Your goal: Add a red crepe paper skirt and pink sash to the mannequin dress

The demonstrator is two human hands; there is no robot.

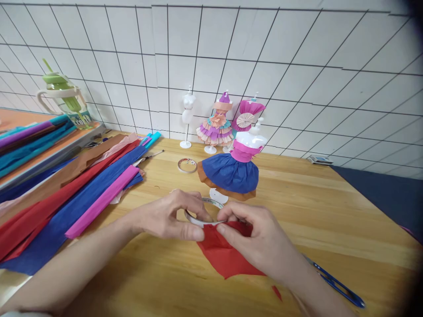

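My left hand (172,215) holds a roll of tape (213,201), thumb in front and fingers reaching into the ring. With thumb and forefinger together, my right hand (261,233) pinches the top edge of a piece of red crepe paper (228,257) beside the roll. The paper hangs below my fingers, its upper edge against the tape; the fingers partly hide where they meet. Just beyond my hands stands a small white dress form wearing a pink top and a blue skirt (231,171) with a brown hem.
Several crepe paper strips (82,198) cover the left side. At the back stand a bare mini dress form (188,110), dressed ones (218,125) and a second tape roll (187,165). Blue-handled scissors (340,281) and a red scrap (276,293) lie right. A green-lidded cup (66,97) stands back left.
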